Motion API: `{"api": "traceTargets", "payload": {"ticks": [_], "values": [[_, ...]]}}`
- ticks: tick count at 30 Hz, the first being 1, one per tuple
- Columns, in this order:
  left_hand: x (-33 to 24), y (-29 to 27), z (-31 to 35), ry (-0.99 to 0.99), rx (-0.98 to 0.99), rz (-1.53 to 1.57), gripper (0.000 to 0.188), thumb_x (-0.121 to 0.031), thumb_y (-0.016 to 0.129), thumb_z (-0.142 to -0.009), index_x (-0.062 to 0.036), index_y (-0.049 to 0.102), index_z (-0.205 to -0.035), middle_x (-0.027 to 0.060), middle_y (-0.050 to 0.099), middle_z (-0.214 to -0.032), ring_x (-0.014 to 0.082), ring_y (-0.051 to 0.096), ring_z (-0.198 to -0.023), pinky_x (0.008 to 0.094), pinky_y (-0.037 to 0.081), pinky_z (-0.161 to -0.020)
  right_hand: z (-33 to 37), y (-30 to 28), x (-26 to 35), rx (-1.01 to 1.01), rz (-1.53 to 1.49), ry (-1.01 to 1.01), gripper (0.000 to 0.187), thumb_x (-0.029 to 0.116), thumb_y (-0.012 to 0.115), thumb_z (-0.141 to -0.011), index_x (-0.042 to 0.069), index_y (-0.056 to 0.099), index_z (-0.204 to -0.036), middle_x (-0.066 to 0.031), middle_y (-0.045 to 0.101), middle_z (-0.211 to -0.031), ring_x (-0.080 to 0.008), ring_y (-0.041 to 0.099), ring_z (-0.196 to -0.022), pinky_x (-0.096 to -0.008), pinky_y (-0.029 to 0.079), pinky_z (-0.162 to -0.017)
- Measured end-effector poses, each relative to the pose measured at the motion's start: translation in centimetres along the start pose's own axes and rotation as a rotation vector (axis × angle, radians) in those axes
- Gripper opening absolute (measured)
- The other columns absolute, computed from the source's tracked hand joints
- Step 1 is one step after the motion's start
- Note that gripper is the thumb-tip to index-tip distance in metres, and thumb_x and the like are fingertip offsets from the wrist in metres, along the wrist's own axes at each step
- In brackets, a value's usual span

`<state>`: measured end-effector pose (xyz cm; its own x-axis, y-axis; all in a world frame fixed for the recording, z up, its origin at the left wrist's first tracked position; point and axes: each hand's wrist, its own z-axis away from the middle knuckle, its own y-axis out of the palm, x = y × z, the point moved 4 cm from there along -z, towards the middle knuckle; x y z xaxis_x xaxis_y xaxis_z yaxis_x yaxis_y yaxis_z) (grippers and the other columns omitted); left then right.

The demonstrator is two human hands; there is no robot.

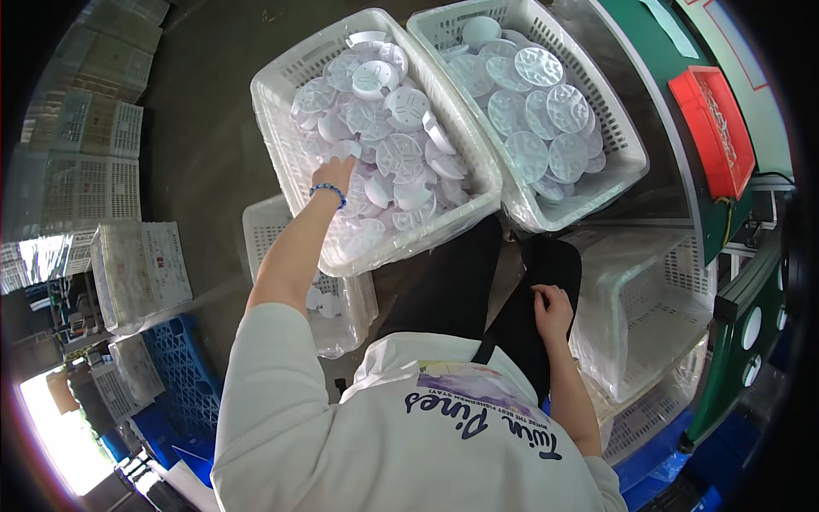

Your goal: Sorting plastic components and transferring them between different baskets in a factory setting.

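My left hand [335, 174], with a blue beaded bracelet at the wrist, reaches into a white plastic-lined crate [286, 162]. Its fingers are closed on the edge of a white plastic disc [345, 148]. Around it lie many loose round white plastic parts [399, 158], some slotted on top, some tilted on edge. My right hand [554, 311] rests on my dark-trousered thigh, holding nothing, its fingers loosely apart. To the right of the first crate stands a second white crate [627, 154] of translucent, ribbed discs [527, 111].
A red tray [682, 90] of thin pieces sits on the green-topped bench [636, 34] at right. Another white crate [648, 333] stands below the bench, beside my right arm. A lower crate [350, 337] is under my left arm. Stacked crates [141, 273] and a blue pallet [183, 367] stand at left.
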<state>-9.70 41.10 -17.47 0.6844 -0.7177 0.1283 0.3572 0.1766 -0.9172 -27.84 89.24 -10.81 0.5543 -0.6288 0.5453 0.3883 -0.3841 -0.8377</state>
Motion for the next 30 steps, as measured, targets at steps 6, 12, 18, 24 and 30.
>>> {"api": "traceTargets", "payload": {"ticks": [6, 12, 18, 24, 30], "values": [[3.1, -6.1, 3.4, -0.12, -0.169, 0.245, 0.048, -0.02, 0.06, -0.072, -0.0128, 0.049, -0.118, 0.016, 0.056, -0.111, 0.0359, 0.06, -0.095, 0.044, 0.05, -0.081, -0.1, 0.0, 0.0, 0.0, 0.003, -0.008, 0.008, 0.009, 0.059, -0.08, 0.01, 0.065, -0.085, -0.0054, 0.06, -0.077, -0.0239, 0.057, -0.074, -0.0345, 0.046, -0.066], [13.1, -13.2, 14.3, -0.273, -0.434, 0.559, 0.047, -0.02, 0.06, -0.07, -0.0106, 0.052, -0.115, 0.0166, 0.06, -0.111, 0.0339, 0.057, -0.101, 0.0396, 0.046, -0.086, 0.3, 0.0, -0.4, -0.001, 0.005, -0.018, 0.008, 0.009, 0.059, -0.081, 0.01, 0.065, -0.085, -0.005, 0.06, -0.078, -0.0238, 0.057, -0.074, -0.0341, 0.046, -0.066], [16.5, -11.1, 22.3, -0.312, 0.317, 0.072, 0.049, -0.034, 0.062, -0.072, -0.015, 0.054, -0.116, 0.0156, 0.058, -0.115, 0.0326, 0.057, -0.106, 0.0402, 0.046, -0.09, 0.6, 0.1, -0.7, -0.013, 0.0, -0.037, 0.009, 0.009, 0.059, -0.081, 0.01, 0.066, -0.086, -0.0049, 0.06, -0.079, -0.0235, 0.058, -0.075, -0.0339, 0.046, -0.067], [6.1, -9.9, 14.7, 0.022, -0.074, 0.525, 0.042, -0.032, 0.062, -0.079, -0.0145, 0.057, -0.117, 0.0085, 0.059, -0.117, 0.026, 0.06, -0.1, 0.0376, 0.047, -0.087, 0.8, -0.4, -0.5, -0.013, 0.011, -0.003, 0.008, 0.01, 0.059, -0.081, 0.01, 0.066, -0.085, -0.005, 0.061, -0.078, -0.0238, 0.058, -0.075, -0.034, 0.046, -0.067], [-4.2, 0.6, 1.2, 0.012, 0.071, 0.753, 0.073, -0.047, 0.066, -0.073, -0.0026, 0.045, -0.127, 0.0202, 0.055, -0.12, 0.0335, 0.054, -0.11, 0.04, 0.044, -0.093, 0.5, -0.2, -0.3, -0.024, -0.022, 0.007, 0.008, 0.009, 0.06, -0.079, 0.01, 0.066, -0.085, -0.0051, 0.06, -0.077, -0.0234, 0.057, -0.073, -0.0342, 0.046, -0.066]]}}
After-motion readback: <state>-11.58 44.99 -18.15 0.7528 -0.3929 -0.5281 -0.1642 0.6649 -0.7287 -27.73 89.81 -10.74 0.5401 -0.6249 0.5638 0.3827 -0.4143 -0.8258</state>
